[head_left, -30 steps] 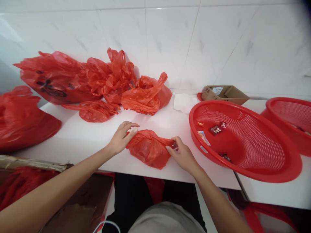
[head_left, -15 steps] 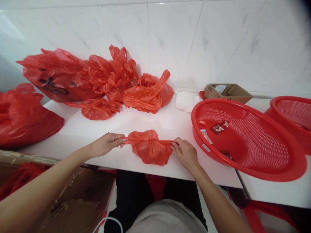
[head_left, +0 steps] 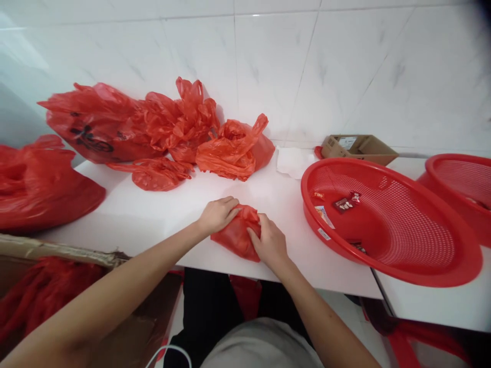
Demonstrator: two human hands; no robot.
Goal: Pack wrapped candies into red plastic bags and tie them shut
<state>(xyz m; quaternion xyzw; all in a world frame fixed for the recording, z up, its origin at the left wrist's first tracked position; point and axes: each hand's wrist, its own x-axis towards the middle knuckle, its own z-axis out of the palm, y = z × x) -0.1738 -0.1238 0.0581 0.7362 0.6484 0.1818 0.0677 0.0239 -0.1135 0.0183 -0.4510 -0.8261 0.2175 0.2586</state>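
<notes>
A small red plastic bag (head_left: 235,236) lies bunched near the front edge of the white table (head_left: 146,209). My left hand (head_left: 217,214) and my right hand (head_left: 268,243) meet on top of it, fingers curled and pinching its top together. The bag's handles are hidden under my fingers.
Several crumpled red plastic bags (head_left: 169,133) are heaped against the tiled wall at the back left. A big red mesh basket (head_left: 387,225) with a few small packets stands to the right, a second red basket (head_left: 456,179) behind it. A cardboard box (head_left: 356,145) sits by the wall, an open carton (head_left: 57,286) lower left.
My hands had pulled the bag's two handles out to either side; now both have come together over the bag's middle.
</notes>
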